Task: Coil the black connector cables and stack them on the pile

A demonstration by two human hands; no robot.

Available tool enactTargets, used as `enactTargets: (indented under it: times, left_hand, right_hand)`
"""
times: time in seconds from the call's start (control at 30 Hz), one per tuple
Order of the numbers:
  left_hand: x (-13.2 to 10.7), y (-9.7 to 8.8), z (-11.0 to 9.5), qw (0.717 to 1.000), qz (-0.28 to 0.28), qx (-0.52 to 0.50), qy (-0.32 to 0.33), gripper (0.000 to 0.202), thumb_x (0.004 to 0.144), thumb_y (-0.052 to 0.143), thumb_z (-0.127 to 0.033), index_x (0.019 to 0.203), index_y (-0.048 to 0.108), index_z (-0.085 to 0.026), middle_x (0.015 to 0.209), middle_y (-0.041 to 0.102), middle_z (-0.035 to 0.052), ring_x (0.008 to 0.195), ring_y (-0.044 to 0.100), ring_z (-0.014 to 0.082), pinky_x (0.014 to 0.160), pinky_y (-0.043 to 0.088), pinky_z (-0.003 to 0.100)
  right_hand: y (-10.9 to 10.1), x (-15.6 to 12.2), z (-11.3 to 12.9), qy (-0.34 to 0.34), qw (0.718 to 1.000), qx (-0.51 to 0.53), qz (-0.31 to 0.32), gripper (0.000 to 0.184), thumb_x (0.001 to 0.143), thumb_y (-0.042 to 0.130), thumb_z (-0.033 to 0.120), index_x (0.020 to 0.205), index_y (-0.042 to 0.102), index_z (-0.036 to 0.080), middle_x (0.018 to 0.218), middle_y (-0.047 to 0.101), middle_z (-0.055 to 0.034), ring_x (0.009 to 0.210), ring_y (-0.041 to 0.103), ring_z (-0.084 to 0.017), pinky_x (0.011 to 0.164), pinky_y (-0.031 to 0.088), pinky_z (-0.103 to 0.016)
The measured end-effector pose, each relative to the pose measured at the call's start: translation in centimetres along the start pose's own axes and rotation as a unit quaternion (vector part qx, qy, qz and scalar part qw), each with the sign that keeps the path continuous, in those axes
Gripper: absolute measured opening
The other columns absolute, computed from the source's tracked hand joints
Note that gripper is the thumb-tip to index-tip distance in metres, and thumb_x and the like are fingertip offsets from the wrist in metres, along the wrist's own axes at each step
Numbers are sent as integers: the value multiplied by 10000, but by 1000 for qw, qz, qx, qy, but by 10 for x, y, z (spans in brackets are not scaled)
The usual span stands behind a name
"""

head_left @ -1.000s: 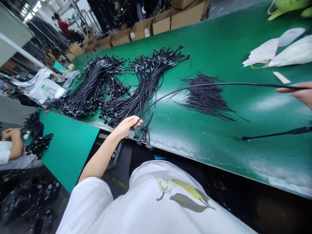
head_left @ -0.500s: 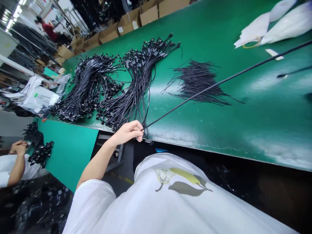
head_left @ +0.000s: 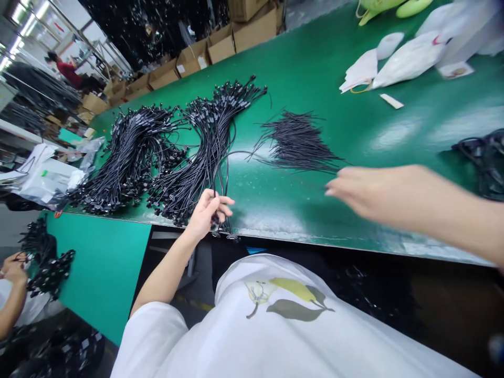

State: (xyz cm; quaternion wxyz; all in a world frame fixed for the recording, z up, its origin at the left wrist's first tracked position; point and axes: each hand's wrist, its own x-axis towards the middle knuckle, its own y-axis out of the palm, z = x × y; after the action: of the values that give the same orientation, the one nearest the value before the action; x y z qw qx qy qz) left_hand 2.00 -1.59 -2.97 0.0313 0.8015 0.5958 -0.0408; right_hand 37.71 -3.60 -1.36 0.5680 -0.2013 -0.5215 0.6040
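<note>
My left hand point(head_left: 208, 212) is at the near edge of the green table, thumb and forefinger pinched on a thin black cable point(head_left: 214, 181) while its other fingers stick out. Next to it lies a thick bundle of black cables point(head_left: 212, 134) with small plugs at the ends; a few plugs hang over the edge below the hand. A second cable bundle point(head_left: 129, 152) lies further left. My right hand point(head_left: 352, 189) is over the table just right of a pile of thin black ties point(head_left: 301, 142), smeared by motion; whether it holds anything is unclear.
Cardboard boxes point(head_left: 192, 58) line the table's point(head_left: 315, 63) far side. White bags point(head_left: 409, 63) lie at the back right, with a coil of black cables point(head_left: 484, 157) at the right edge. At far left a co-worker's hands point(head_left: 13, 270) work beside more cables point(head_left: 49, 262).
The long taut black cable stretching right from my left hand no longer spans the table. My right hand has come into view from the right. The view has shifted right.
</note>
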Motion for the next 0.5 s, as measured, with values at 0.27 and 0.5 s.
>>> enactTargets:
  times: [0.27,0.5]
  left_hand:
    - [-9,49,0,970,159,183,16,340,970,415,-464,1054,576,-177,654,611,-15,653,553,132,762,453,302]
    - [-19,17,-24,969,134,-206,-34,270,885,620,-366,914,694,-108,440,226,-107,389,172,40,412,311,168]
  right_hand:
    - [26,41,69,-191,972,38,131,347,994,405,355,874,679,180,796,638,-23,670,558,-109,571,323,-230]
    - [25,57,0,-67,985,85,137,331,950,494,447,921,695,186,918,702,-15,832,625,-122,712,402,-236]
